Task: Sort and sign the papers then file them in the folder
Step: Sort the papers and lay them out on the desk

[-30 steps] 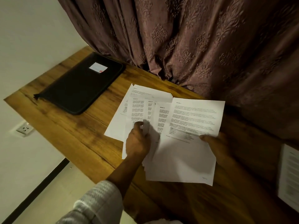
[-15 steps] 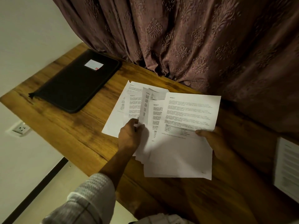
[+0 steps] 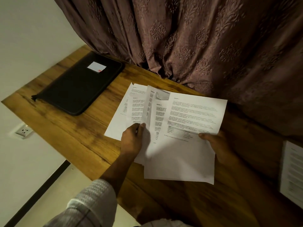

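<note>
A fanned stack of printed white papers is held above the wooden table. My right hand grips the stack's right edge, thumb on the top sheet. My left hand pinches the lower edge of one sheet in the middle of the fan, and that sheet stands curled upward. More sheets spread out to the left beneath it. A closed black zip folder with a white label lies flat at the table's far left.
A brown patterned curtain hangs down onto the table's far edge. Another printed sheet lies at the right border. A wall socket sits below the table's left edge, with floor beneath.
My left hand has lifted one middle sheet so it curls up away from the fan. The right hand keeps its grip on the stack.
</note>
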